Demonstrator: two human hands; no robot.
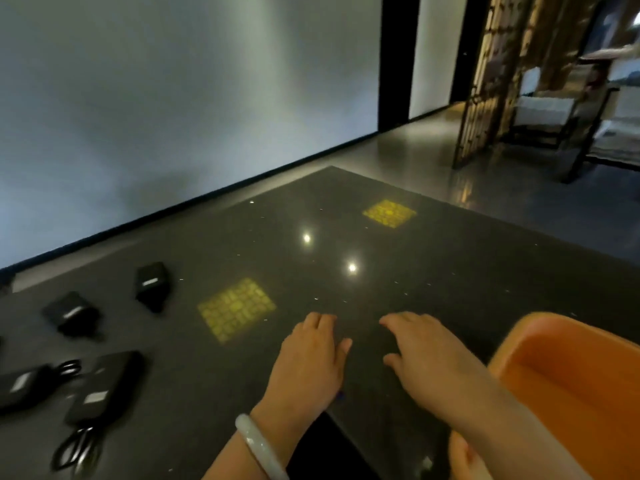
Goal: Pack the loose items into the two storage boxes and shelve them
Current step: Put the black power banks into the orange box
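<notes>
A dark glossy table (398,271) fills the view, with two yellow patterned light patches and two bright spots reflected on it. At the near right stands one orange box (571,368), open-topped. On the left lie four black items (152,285) with pale labels, the writing too blurred to read, two of them with looped black cords. The left hand (308,362), a pale bangle (259,445) on its wrist, and the right hand (429,355) lie palm-down side by side near the middle, fingers straight and relaxed, holding nothing.
</notes>
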